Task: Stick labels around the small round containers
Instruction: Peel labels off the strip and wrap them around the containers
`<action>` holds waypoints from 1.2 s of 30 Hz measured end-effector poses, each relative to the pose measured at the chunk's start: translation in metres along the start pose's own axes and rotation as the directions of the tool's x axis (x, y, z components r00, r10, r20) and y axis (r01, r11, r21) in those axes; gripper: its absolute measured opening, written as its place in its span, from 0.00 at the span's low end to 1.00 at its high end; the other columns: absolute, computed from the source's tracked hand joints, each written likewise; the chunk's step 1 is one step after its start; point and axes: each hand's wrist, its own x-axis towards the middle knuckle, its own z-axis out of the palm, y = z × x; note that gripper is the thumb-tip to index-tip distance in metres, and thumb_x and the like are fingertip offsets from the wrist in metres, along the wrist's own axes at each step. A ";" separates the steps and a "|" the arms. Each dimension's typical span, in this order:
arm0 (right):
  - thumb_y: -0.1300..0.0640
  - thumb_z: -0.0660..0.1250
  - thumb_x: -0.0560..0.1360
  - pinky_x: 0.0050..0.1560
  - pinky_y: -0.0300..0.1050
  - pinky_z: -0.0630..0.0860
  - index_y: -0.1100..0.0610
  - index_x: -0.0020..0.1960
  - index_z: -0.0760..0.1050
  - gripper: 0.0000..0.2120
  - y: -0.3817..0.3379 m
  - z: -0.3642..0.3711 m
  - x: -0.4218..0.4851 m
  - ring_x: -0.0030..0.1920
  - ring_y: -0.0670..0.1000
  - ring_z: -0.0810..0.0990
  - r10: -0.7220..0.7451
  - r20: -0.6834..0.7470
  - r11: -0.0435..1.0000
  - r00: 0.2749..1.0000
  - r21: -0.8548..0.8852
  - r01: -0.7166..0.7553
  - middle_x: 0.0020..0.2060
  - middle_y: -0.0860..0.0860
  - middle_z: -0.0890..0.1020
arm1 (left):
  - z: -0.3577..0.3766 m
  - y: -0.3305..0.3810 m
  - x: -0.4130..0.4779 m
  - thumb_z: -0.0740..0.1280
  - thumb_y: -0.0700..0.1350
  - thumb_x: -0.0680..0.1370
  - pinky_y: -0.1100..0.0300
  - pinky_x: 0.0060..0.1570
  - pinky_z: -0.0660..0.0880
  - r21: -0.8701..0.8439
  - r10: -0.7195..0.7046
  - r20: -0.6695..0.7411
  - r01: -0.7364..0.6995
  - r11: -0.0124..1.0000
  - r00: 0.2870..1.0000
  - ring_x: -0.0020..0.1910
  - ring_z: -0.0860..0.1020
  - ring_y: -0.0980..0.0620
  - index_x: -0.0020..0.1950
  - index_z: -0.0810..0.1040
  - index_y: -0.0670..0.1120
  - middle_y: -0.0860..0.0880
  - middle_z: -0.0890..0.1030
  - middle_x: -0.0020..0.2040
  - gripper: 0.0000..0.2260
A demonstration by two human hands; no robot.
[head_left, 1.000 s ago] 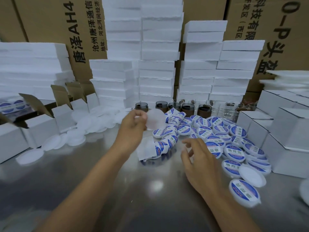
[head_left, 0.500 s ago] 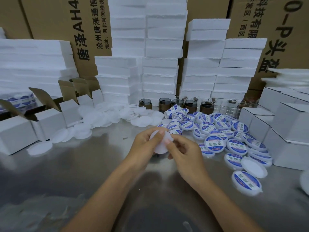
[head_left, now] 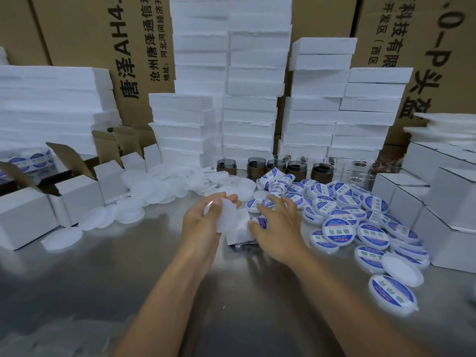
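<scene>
Container (head_left: 226, 215), one, in left hand (head_left: 203, 222); perhaps thirty labelled containers (head_left: 337, 231).

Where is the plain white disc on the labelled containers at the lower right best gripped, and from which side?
Probably pinch the plain white disc by its thin rim, coming from above on its right side. It lies nearly flat, partly on the labelled containers, so that rim looks free while its left is crowded.
</scene>
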 end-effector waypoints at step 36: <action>0.69 0.73 0.60 0.47 0.43 0.64 0.54 0.47 0.79 0.19 0.032 -0.026 -0.048 0.49 0.53 0.75 -0.275 -0.246 0.957 0.929 0.027 0.290 0.46 0.50 0.77 | 0.002 -0.012 -0.009 0.71 0.42 0.73 0.80 0.41 0.66 0.604 0.092 0.165 -0.174 0.778 0.982 0.42 0.75 0.70 0.40 0.80 0.50 0.65 0.81 0.40 0.03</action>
